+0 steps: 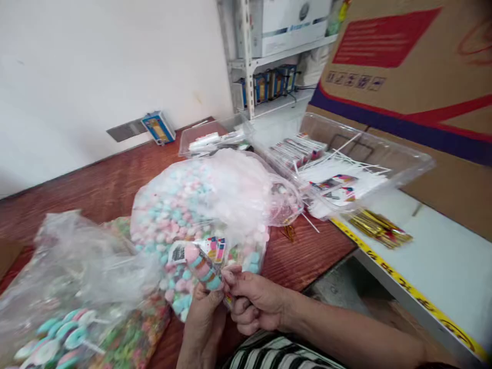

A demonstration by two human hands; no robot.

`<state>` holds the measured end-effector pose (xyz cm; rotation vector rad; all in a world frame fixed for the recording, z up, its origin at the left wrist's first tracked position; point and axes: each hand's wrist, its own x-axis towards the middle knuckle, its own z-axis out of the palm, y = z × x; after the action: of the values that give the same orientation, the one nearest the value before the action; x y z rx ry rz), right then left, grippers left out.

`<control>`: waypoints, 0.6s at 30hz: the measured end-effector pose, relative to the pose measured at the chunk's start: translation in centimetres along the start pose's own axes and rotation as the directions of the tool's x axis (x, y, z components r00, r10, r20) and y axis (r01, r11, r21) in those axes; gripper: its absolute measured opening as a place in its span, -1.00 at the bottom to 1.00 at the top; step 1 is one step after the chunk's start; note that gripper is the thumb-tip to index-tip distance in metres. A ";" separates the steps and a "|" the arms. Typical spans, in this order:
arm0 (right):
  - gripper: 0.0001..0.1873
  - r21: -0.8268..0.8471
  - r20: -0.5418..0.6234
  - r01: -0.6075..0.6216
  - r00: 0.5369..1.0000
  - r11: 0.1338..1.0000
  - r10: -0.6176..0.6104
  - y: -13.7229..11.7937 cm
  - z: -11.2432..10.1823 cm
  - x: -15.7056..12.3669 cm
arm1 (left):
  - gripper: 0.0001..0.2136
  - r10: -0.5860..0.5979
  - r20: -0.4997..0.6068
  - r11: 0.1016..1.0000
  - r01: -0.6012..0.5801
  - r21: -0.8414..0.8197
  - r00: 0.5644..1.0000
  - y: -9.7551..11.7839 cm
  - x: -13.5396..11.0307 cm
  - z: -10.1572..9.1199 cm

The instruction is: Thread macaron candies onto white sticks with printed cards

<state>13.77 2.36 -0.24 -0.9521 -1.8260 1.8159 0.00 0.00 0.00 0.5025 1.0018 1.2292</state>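
Note:
Both my hands meet at the near edge of a brown wooden table (111, 184). My left hand (203, 312) and my right hand (255, 302) are closed round a small clear packet of pink and blue marshmallow sweets (202, 264) with a printed label. Just behind it lies a big clear bag of pastel marshmallow pieces (200, 205). A second clear bag (69, 292) at the near left holds finished sweet sticks and colourful candies.
A clear plastic tray (357, 154) with printed labels and white sticks sits at the right, a smaller tray (207, 136) behind the bag. Gold twist ties (378, 228) lie on a white board with yellow tape. A large cardboard box (415, 66) and a metal shelf (277, 61) stand behind.

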 end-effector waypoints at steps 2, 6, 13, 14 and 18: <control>-0.58 0.016 -0.141 0.045 0.989 0.999 -0.043 0.0 -0.9 -1.0 | -0.74 0.105 -0.082 0.994 -0.106 -0.002 0.991 0.1 0.2 0.1; -0.76 -0.319 -0.533 -0.104 0.842 0.942 -0.087 1.5 -4.2 -4.3 | -0.79 0.209 -0.201 0.977 -0.212 0.005 0.957 0.5 0.7 -0.3; -0.86 -0.538 -0.809 -0.638 0.576 0.551 -0.122 5.1 -9.7 -7.3 | -0.83 0.218 -0.101 0.976 -0.215 0.045 0.971 -0.4 0.9 0.5; -0.85 -0.536 -0.814 -0.656 0.569 0.532 -0.118 5.2 -10.0 -7.0 | -0.84 0.224 -0.083 0.973 -0.219 0.071 0.971 -0.5 0.8 0.7; -0.82 -0.521 -0.828 -0.685 0.551 0.509 -0.106 5.3 -10.8 -6.3 | -0.83 0.264 -0.051 0.929 -0.239 0.282 0.963 -0.4 0.4 0.3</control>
<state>26.68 5.26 -3.38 -2.1597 -1.8281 0.2324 0.47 0.29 -0.31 0.8198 1.2195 1.3564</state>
